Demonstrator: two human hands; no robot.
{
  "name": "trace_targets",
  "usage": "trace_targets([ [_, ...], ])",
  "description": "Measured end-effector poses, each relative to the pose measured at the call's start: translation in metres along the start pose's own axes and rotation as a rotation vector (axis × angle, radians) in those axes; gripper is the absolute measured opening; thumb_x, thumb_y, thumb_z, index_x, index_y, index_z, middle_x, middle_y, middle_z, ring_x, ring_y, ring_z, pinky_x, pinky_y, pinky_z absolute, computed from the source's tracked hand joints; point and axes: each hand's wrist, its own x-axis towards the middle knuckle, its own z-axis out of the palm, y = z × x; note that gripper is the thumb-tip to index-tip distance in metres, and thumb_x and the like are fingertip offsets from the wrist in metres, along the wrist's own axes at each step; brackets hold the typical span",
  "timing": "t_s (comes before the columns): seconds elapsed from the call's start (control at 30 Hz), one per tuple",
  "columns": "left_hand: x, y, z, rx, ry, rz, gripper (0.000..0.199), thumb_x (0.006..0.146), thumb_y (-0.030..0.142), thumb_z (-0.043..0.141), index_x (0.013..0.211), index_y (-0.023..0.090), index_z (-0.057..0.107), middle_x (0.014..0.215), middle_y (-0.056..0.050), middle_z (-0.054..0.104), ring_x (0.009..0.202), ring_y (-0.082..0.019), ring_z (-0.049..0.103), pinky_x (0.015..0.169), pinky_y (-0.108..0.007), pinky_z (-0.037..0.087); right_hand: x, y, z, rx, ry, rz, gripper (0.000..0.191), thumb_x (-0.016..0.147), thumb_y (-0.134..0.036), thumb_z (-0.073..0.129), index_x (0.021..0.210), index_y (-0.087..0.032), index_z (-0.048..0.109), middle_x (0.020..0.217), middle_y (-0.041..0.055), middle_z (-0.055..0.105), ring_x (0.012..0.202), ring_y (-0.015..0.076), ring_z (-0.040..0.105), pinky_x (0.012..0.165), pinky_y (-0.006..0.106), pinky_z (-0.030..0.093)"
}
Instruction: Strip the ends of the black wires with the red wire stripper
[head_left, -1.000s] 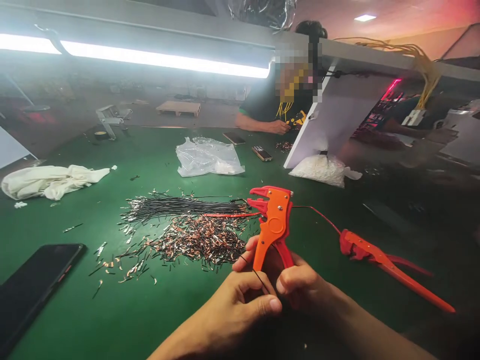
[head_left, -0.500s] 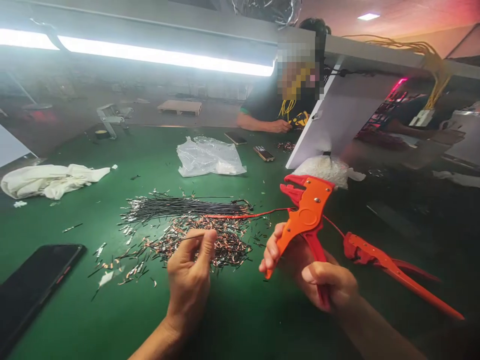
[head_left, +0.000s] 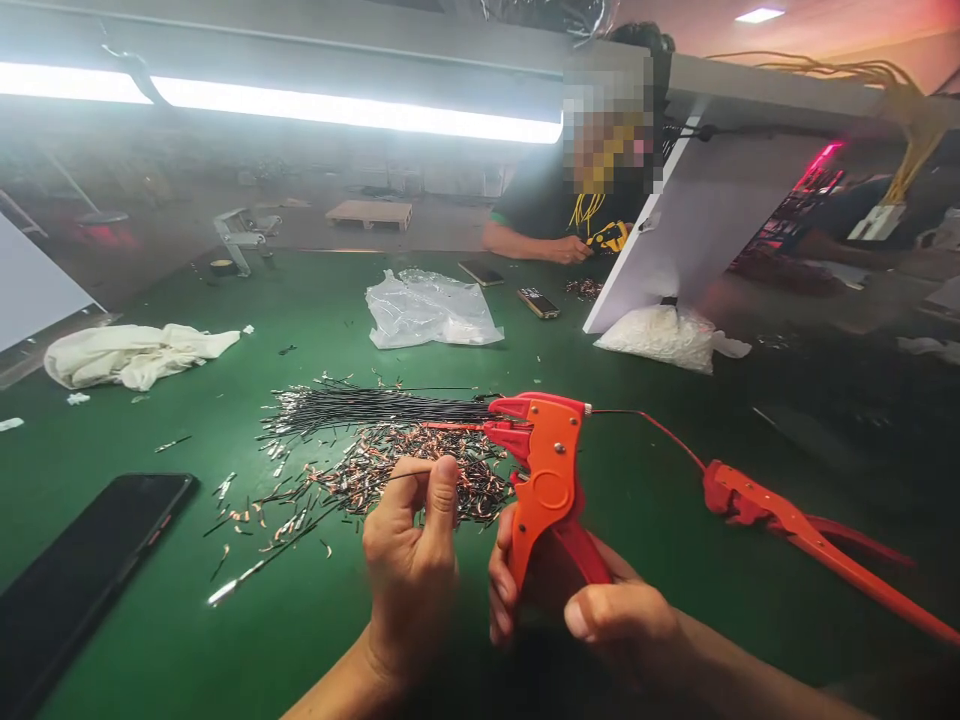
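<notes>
Between thumb and finger, my left hand [head_left: 412,560] pinches a thin black wire [head_left: 300,535]. One end of that wire, with a silver tip, reaches to the lower left. My right hand [head_left: 600,610] grips the handles of an orange and red wire stripper [head_left: 551,490], whose jaws stand apart and point left. The pinched wire is outside the jaws. Behind my hands lie a bundle of black wires [head_left: 382,405] with silver ends and a heap of black and copper-coloured offcuts [head_left: 427,460]. The stripper hides the right end of the bundle.
A second orange stripper [head_left: 795,525] lies at right, with a red cord running toward it. A dark phone [head_left: 97,580] lies at left, a white cloth [head_left: 139,355] beyond. Plastic bags [head_left: 435,310] sit farther back. A co-worker [head_left: 555,220] sits across the table.
My right hand has brought the stripper down and left, close to my left hand. The wire's silver-tipped end now shows clearly at lower left. The view has shifted slightly.
</notes>
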Motion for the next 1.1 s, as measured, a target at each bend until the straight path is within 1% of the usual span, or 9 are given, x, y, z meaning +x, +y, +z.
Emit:
trace_targets([
  [0.23, -0.011, -0.002, 0.005, -0.026, -0.033, 0.027, 0.016, 0.094, 0.025, 0.053, 0.079, 0.022, 0.056, 0.062, 0.005, 0.048, 0.054, -0.009, 0.046, 0.052, -0.022, 0.038, 0.003, -0.002, 0.001, -0.001, 0.018, 0.023, 0.049, 0.064, -0.018, 0.059, 0.113, -0.013, 0.057, 0.095, 0.0096, 0.058, 0.085, 0.0253, 0.061, 0.077, 0.044, 0.046],
  [0.33, -0.012, -0.002, 0.005, 0.0, -0.044, 0.074, 0.017, 0.095, 0.021, 0.053, 0.078, 0.022, 0.055, 0.063, 0.005, 0.049, 0.058, -0.01, 0.047, 0.06, -0.025, 0.04, 0.002, -0.001, 0.001, -0.021, 0.027, 0.016, 0.046, 0.07, -0.021, 0.06, 0.115, -0.012, 0.057, 0.095, 0.01, 0.059, 0.085, 0.0249, 0.062, 0.077, 0.044, 0.047],
  [0.47, -0.012, 0.001, 0.003, 0.047, -0.06, 0.173, 0.019, 0.094, 0.016, 0.052, 0.076, 0.023, 0.054, 0.061, 0.006, 0.047, 0.061, -0.011, 0.047, 0.067, -0.027, 0.04, 0.004, 0.0, 0.003, -0.06, 0.045, -0.007, 0.033, 0.08, -0.031, 0.059, 0.106, -0.011, 0.059, 0.09, 0.0096, 0.059, 0.08, 0.0229, 0.063, 0.075, 0.041, 0.047],
  [0.57, -0.012, 0.004, 0.002, 0.072, -0.073, 0.218, 0.018, 0.093, 0.014, 0.051, 0.078, 0.024, 0.054, 0.061, 0.006, 0.045, 0.062, -0.011, 0.046, 0.067, -0.028, 0.039, 0.005, 0.001, 0.003, -0.095, 0.036, -0.023, 0.032, 0.085, -0.038, 0.057, 0.101, -0.011, 0.059, 0.087, 0.0101, 0.061, 0.078, 0.0226, 0.064, 0.075, 0.039, 0.047],
  [0.67, -0.013, 0.005, 0.001, 0.104, -0.07, 0.255, 0.02, 0.093, 0.013, 0.051, 0.076, 0.023, 0.053, 0.062, 0.005, 0.046, 0.064, -0.012, 0.045, 0.068, -0.028, 0.038, 0.003, 0.002, 0.001, -0.102, 0.053, -0.009, 0.033, 0.089, -0.042, 0.056, 0.103, -0.013, 0.057, 0.081, 0.0071, 0.062, 0.075, 0.0206, 0.066, 0.08, 0.042, 0.048],
  [0.73, -0.013, 0.006, 0.002, 0.116, -0.086, 0.303, 0.021, 0.092, 0.011, 0.05, 0.075, 0.023, 0.051, 0.062, 0.005, 0.047, 0.064, -0.012, 0.044, 0.07, -0.029, 0.037, 0.002, 0.004, 0.001, -0.07, 0.097, 0.014, 0.031, 0.091, -0.043, 0.056, 0.101, -0.014, 0.057, 0.075, 0.0034, 0.061, 0.066, 0.0169, 0.065, 0.082, 0.043, 0.05],
  [0.9, -0.012, 0.007, 0.002, 0.15, -0.073, 0.391, 0.017, 0.09, 0.009, 0.052, 0.08, 0.022, 0.051, 0.064, 0.005, 0.051, 0.063, -0.013, 0.045, 0.072, -0.031, 0.037, 0.0, 0.01, 0.002, 0.011, 0.173, 0.026, 0.028, 0.089, -0.043, 0.059, 0.09, -0.015, 0.055, 0.063, -0.001, 0.059, 0.047, 0.0121, 0.06, 0.056, 0.034, 0.058],
  [1.03, -0.013, 0.005, 0.001, 0.203, -0.125, 0.466, 0.018, 0.088, 0.006, 0.053, 0.082, 0.022, 0.05, 0.063, 0.006, 0.052, 0.06, -0.012, 0.045, 0.07, -0.031, 0.036, 0.0, 0.014, 0.002, -0.057, 0.287, 0.056, 0.03, 0.09, -0.045, 0.058, 0.083, -0.017, 0.05, 0.053, -0.0052, 0.053, 0.032, 0.0077, 0.048, 0.033, 0.022, 0.049],
  [1.1, -0.014, 0.004, 0.0, 0.21, -0.131, 0.481, 0.018, 0.087, 0.006, 0.053, 0.081, 0.022, 0.05, 0.062, 0.006, 0.052, 0.059, -0.012, 0.045, 0.07, -0.031, 0.036, -0.001, 0.013, 0.002, -0.094, 0.333, 0.072, 0.031, 0.09, -0.047, 0.057, 0.08, -0.018, 0.048, 0.048, -0.0069, 0.05, 0.027, 0.0061, 0.041, 0.027, 0.018, 0.043],
])
